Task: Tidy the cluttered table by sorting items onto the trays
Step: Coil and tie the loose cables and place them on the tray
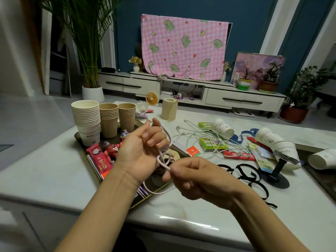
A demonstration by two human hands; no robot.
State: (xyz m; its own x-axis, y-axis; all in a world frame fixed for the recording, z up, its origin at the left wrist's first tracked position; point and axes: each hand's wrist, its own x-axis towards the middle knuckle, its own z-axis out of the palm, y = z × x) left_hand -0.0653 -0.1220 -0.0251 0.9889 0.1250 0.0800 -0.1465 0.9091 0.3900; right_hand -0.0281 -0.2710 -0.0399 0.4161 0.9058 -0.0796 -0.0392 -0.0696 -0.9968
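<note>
here the left hand (140,148) is raised palm up over the tray (80,140), its fingers curled round loops of a pink cable (164,131), and the right hand (196,179) pinches the same cable between thumb and forefinger just beside it. the cable's loose tail drops behind the left wrist and trails across the tray's near corner onto the table (54,170). that corner sits close to the table's front edge. bare table shows to the left of the tray and in a strip along the front edge under both forearms. on the tray's far side stand a stack of white cups (86,119) and two stacks of brown cups (108,119), with a red snack packet (99,160) nearer. the hands hide most of the tray's middle, so what lies there is hard to make out. to the right the table is crowded: a tangle of pale cables (200,135), fallen cups (222,128), black straps (251,175) and a black stand (276,171). another cup (321,159) is cut off at the right edge.
</note>
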